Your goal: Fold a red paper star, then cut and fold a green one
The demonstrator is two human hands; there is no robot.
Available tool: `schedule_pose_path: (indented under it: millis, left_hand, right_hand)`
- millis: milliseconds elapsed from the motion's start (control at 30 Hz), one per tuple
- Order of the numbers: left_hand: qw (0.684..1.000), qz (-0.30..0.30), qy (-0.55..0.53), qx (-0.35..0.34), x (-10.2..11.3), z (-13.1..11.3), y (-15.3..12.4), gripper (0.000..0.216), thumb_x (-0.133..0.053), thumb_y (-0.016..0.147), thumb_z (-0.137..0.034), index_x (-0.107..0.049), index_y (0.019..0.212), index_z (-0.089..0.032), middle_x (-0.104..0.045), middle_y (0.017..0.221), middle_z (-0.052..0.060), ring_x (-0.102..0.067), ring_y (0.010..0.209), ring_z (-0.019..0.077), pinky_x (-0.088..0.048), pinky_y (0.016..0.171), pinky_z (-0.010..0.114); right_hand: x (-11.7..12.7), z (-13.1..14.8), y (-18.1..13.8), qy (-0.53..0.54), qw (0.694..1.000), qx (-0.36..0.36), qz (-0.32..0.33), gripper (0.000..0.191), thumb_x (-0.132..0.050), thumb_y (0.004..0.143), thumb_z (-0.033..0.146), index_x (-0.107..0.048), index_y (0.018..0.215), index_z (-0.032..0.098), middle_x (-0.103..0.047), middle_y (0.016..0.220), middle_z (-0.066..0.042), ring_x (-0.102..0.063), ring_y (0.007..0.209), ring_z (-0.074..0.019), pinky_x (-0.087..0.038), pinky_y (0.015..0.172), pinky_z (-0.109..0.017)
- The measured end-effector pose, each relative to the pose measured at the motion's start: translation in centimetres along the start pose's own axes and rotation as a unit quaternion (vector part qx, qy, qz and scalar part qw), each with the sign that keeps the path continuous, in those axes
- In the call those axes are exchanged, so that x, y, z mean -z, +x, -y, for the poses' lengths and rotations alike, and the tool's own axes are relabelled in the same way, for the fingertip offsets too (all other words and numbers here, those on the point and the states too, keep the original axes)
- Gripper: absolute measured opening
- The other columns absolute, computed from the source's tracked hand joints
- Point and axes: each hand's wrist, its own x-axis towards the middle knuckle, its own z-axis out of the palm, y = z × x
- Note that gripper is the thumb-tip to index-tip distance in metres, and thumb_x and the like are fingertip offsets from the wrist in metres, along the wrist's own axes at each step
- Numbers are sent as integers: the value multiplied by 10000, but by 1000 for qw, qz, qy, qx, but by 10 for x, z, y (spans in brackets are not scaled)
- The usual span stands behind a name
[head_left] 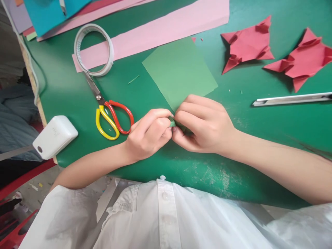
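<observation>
My left hand and my right hand meet near the table's front edge. Both are closed, fingertips pinching a small folded piece of green paper between them. Most of that piece is hidden by the fingers. Just beyond my hands lies a flat green paper square, its near corner close to my right knuckles. Left of my left hand rest scissors with one yellow and one red handle, their blade tips at a roll of tape.
Two folded red paper shapes lie at the far right, with a utility knife nearer. A long pink paper strip crosses the back. Coloured sheets are stacked far left. A white tape measure sits at the left edge.
</observation>
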Motion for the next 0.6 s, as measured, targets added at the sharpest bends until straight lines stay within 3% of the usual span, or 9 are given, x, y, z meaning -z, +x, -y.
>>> schedule_pose_path:
  millis: [233, 367, 600]
  left_hand:
    - [999, -13, -45, 24, 0, 3, 1, 156, -594, 857, -78, -543, 954, -190, -695, 932, 30, -686, 864, 111, -562, 774, 197]
    - [997, -35, -66, 31, -1, 4, 2, 121, -591, 891, -106, -540, 964, -188, -688, 915, 17, -689, 861, 109, -573, 758, 197]
    - [995, -50, -82, 33, -1, 4, 4, 99, -591, 909, -110, -549, 958, -186, -678, 886, 13, -691, 848, 116, -586, 749, 208]
  right_hand:
    - [2, -4, 0, 78, 996, -8, 48, 263, -451, 954, 229, -442, 691, 225, -470, 657, -4, -383, 616, -143, -360, 561, -315]
    - [6, -7, 2, 165, 981, -34, 97, 289, -352, 1017, 284, -472, 766, 208, -503, 719, -15, -418, 663, -146, -391, 638, -319]
    - [9, -9, 5, 237, 963, -61, 109, 264, -378, 1017, 256, -484, 782, 198, -501, 717, -1, -417, 664, -134, -380, 680, -310]
